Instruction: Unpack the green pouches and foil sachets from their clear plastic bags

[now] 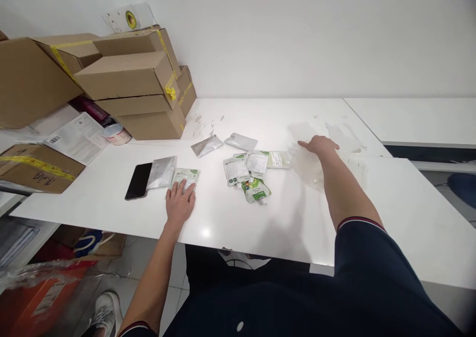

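Observation:
My left hand lies with spread fingers on a green and white packet at the table's left. Beside that packet are a silver pouch and a black phone. My right hand reaches over some clear plastic bags, its thumb and fingers apart, holding nothing that I can see. Between the hands, several green and white pouches overlap in a pile. Two more silver pouches lie just behind the pile.
Cardboard boxes are stacked at the back left, with a round tin and a printed sheet in front. A white wall stands behind the table. An orange bag is on the floor at left.

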Action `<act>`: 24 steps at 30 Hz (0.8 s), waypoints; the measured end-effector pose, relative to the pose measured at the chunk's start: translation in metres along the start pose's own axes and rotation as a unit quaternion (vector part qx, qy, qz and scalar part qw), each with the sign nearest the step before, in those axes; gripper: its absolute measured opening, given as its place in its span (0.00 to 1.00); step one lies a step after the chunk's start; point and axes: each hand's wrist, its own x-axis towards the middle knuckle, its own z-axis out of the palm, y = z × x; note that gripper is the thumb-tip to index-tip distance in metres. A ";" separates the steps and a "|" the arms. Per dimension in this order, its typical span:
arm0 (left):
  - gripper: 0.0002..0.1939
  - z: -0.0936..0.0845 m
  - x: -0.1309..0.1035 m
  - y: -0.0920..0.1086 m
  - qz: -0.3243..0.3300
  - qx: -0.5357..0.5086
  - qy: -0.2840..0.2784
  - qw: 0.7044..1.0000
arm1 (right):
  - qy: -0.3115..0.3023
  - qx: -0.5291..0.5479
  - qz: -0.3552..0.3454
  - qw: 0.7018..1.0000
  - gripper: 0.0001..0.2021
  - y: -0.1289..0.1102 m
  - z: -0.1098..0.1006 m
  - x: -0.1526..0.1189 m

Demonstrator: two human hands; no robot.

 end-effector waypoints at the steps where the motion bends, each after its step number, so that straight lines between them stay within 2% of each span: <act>1: 0.22 0.000 0.000 0.000 -0.001 -0.001 0.001 1.000 | -0.024 -0.018 0.013 0.999 0.32 -0.003 0.001 -0.001; 3: 0.22 -0.001 0.000 0.001 -0.002 -0.005 0.001 1.000 | -0.060 -0.043 0.031 0.997 0.28 -0.010 0.003 -0.004; 5: 0.23 -0.002 0.000 0.002 -0.001 -0.006 -0.001 1.000 | -0.037 -0.008 0.040 0.998 0.22 -0.013 0.001 -0.007; 8: 0.23 -0.003 0.000 0.003 -0.004 0.000 -0.006 1.000 | 0.053 0.076 0.066 0.994 0.18 -0.008 -0.014 -0.012; 11: 0.22 -0.003 -0.001 0.002 -0.004 -0.006 0.002 1.000 | 0.176 0.141 0.018 0.974 0.19 0.003 -0.045 -0.024; 13: 0.22 -0.002 -0.002 0.000 0.003 -0.012 0.022 1.000 | 0.250 0.258 -0.045 0.932 0.19 0.007 -0.068 -0.037; 14: 0.21 -0.001 -0.002 -0.001 0.009 -0.015 0.038 0.999 | 0.275 0.337 -0.082 0.897 0.18 0.008 -0.080 -0.045; 17: 0.19 -0.001 -0.003 -0.002 0.030 -0.028 0.097 0.994 | 0.291 0.556 -0.178 0.758 0.14 0.004 -0.108 -0.075; 19: 0.17 -0.004 -0.004 0.004 0.038 -0.053 0.138 0.988 | 0.277 0.645 -0.216 0.678 0.09 -0.001 -0.122 -0.099; 21: 0.15 -0.011 -0.006 0.016 0.036 -0.108 0.161 0.980 | 0.257 0.688 -0.243 0.634 0.07 -0.006 -0.133 -0.127; 24: 0.15 -0.026 -0.007 0.042 -0.006 -0.264 0.135 0.955 | 0.227 0.674 -0.323 0.625 0.05 -0.015 -0.146 -0.173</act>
